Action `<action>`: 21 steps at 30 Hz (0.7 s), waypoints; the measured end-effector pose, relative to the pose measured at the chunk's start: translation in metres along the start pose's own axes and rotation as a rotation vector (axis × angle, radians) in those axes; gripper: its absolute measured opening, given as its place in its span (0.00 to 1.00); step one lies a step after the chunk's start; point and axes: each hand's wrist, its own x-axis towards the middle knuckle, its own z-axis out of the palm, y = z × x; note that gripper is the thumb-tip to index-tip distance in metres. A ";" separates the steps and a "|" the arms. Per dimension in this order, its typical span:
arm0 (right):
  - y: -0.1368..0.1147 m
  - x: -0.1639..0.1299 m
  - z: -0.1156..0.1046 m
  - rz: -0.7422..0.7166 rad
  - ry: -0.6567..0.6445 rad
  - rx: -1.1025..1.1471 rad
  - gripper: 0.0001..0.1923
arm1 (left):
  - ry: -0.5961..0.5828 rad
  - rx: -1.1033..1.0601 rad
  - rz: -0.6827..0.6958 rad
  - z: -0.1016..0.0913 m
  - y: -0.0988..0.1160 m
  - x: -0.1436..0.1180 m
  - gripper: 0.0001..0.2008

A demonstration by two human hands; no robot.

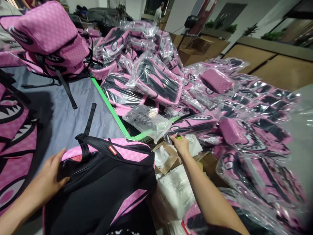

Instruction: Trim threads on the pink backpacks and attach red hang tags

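Note:
A black and pink checked backpack (102, 192) lies in front of me, strap side up, at the near corner of the table. My left hand (52, 174) grips its left upper edge, thumb on the black panel and fingers over the pink rim. To the right of the bag, my right hand (180, 146) is closed around a small tool (179, 137) with a yellow-green and black end; its kind is unclear. Below that hand is an open cardboard box (168, 160) with white contents. A clear plastic bag (148, 120) lies just beyond, over the table's corner.
The grey table (80, 120) has a green edge (111, 109). Pink backpacks (49, 36) stand at its far left, with more (14, 140) at the near left. Plastic-wrapped backpacks (158, 78) are heaped beyond and to the right. Cardboard boxes (288, 70) and a distant person (158, 14) are behind.

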 end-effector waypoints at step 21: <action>-0.223 -0.226 0.101 -1.202 -0.892 -0.080 0.11 | 0.104 -0.371 -0.159 0.005 0.041 -0.075 0.42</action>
